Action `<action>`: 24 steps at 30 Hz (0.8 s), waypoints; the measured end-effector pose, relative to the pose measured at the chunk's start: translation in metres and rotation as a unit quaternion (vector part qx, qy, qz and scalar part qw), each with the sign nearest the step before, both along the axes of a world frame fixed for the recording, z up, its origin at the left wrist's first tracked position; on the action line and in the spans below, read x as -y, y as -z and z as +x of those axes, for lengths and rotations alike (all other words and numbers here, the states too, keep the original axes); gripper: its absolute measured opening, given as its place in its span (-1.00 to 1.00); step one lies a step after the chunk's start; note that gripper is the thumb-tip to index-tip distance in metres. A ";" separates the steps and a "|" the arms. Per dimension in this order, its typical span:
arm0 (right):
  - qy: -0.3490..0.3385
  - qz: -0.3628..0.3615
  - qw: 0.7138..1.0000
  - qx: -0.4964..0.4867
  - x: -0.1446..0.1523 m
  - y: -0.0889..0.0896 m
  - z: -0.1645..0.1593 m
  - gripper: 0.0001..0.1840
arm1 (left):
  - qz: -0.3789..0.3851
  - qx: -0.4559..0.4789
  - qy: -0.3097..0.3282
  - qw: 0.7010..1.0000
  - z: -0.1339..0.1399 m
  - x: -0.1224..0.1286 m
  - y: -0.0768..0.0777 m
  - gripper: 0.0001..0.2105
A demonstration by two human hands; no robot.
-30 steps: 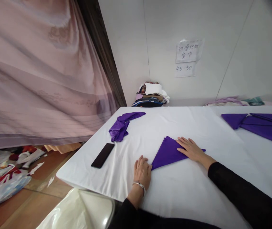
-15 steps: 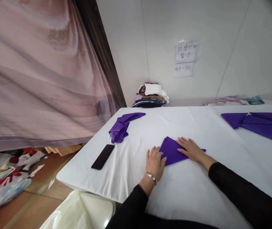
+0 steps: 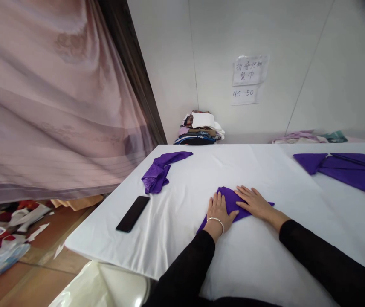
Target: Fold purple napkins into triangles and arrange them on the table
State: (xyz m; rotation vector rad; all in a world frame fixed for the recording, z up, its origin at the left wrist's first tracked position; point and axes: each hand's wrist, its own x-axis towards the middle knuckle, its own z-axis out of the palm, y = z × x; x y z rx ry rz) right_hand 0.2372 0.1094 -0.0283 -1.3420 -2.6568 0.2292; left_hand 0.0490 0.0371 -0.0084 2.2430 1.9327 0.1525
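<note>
A folded purple napkin lies on the white-covered table in front of me. My left hand rests flat on its left part, fingers stretched out, with a bracelet at the wrist. My right hand lies open on the napkin's right part, its fingers spread. One purple corner sticks out below my left wrist, and another pokes out beyond my right hand. Both hands hide much of the cloth.
A crumpled purple cloth and a black phone lie to the left. Folded purple napkins lie at the far right. Stacked clothes stand behind the table by the wall. A pink curtain hangs at left; a pale stool stands below.
My left hand has moved right onto the napkin and now lies flat on it. A purple corner now points out at lower left. My right hand has stayed nearly in place.
</note>
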 end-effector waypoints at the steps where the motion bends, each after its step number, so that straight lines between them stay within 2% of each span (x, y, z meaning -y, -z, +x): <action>1: 0.004 0.005 1.000 0.001 0.002 -0.002 -0.003 -0.32 | -0.001 0.001 -0.002 1.000 0.000 0.001 -0.001 -0.19; 7: -0.027 0.056 0.998 -0.029 0.015 -0.010 -0.031 -0.34 | 0.003 -0.015 -0.007 1.000 0.002 -0.001 0.004 -0.23; 16: -0.019 0.001 0.999 -0.049 0.002 0.001 -0.034 -0.36 | 0.021 -0.003 -0.052 0.998 0.001 0.003 0.016 -0.24; 20: -0.003 -0.023 0.992 -0.126 -0.004 -0.002 -0.035 -0.42 | 0.025 0.003 -0.053 0.998 0.000 0.004 0.014 -0.25; 24: 0.056 -0.035 0.973 -0.223 -0.015 -0.005 -0.044 -0.50 | 0.017 0.011 -0.051 0.998 0.000 0.004 0.008 -0.27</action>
